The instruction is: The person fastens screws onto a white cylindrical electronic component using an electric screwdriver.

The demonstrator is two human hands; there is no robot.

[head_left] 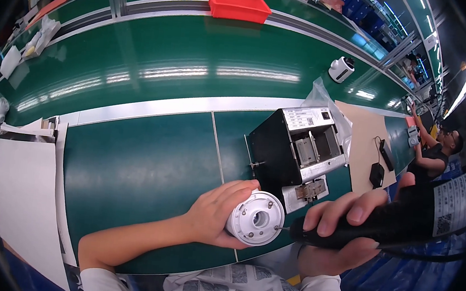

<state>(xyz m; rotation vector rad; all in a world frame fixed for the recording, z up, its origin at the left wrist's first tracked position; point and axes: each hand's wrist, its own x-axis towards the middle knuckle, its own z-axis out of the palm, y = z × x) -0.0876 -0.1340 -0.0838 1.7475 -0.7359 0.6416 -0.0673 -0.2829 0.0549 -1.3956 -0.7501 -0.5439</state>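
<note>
My left hand [220, 210] is wrapped round a white cylindrical housing [245, 226], its round end turned up toward me. That end has a hole in the middle and several screws near the rim. In my right hand [348, 216] is a black electric screwdriver [404, 218] with a printed label and a cable. It is held nearly level, and its thin bit meets a screw [277, 227] at the housing's right rim. Just beyond my hands stands a black box-shaped machine [277, 149] with an open metal front and a metal fixture [310, 191] before it.
A red bin [239, 6] stands behind the green conveyor [179, 57]. A white device [341, 69] sits on that conveyor. To the right lies cardboard [362, 140] with a black adapter [377, 175]. White sheets [26, 194] are stacked at left. A co-worker [437, 152] is at far right.
</note>
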